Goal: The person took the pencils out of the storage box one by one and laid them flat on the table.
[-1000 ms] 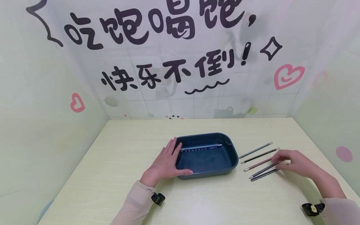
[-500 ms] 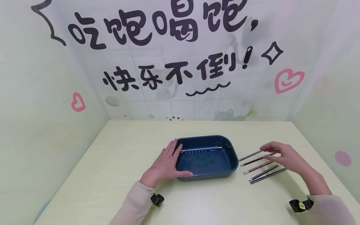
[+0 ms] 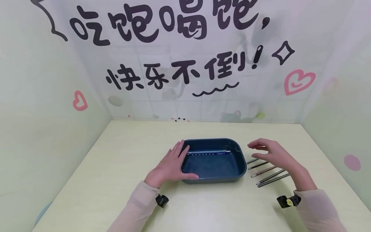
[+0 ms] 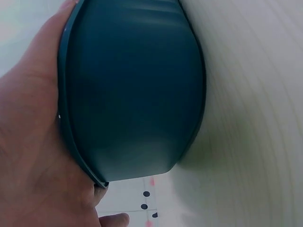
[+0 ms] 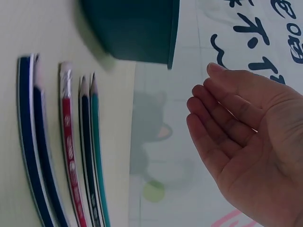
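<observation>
Hanging empty with bent fingers, my right hand [image 3: 273, 153] is nearest the pencils [image 5: 70, 151], which slant longways from the box [image 3: 213, 179] toward the right edge of the table [image 3: 310, 146], while my left hand [image 3: 173, 163] spreads on the box's left rim.

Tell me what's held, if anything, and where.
Nothing looks gripped: the left hand rests spread over the left end of the tray; the right hand is empty.
</observation>
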Action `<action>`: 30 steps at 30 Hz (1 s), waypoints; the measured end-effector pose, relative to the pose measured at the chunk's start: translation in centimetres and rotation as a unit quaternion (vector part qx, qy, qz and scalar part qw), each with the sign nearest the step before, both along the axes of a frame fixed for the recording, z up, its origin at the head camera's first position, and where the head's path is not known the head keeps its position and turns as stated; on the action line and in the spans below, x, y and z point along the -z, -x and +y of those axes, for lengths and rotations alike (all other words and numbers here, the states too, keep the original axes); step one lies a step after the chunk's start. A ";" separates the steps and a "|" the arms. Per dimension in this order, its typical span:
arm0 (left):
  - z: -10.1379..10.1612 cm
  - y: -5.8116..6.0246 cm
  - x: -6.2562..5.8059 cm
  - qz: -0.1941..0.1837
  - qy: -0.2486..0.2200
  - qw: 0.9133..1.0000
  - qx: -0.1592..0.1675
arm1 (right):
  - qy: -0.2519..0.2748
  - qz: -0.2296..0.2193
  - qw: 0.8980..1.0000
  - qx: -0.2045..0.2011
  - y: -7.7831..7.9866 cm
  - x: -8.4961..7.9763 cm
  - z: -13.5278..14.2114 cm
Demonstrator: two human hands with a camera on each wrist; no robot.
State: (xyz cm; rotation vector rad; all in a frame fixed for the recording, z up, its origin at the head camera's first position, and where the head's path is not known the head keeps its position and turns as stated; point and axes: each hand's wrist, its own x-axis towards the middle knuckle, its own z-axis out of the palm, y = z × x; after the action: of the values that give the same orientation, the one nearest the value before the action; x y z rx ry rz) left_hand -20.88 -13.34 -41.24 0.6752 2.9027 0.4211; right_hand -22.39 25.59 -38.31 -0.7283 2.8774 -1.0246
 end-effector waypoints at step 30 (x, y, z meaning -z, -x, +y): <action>0.0 0.5 0.0 -0.012 0.002 1.000 0.010 | 0.108 -0.079 0.989 -0.065 2.7 2.6 -8.7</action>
State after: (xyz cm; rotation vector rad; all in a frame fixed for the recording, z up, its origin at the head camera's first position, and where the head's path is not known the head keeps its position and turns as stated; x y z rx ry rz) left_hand -21.35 -13.35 -41.23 0.6935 2.8710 0.4190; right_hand -25.09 16.90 -40.91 -0.7924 2.5749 -1.3248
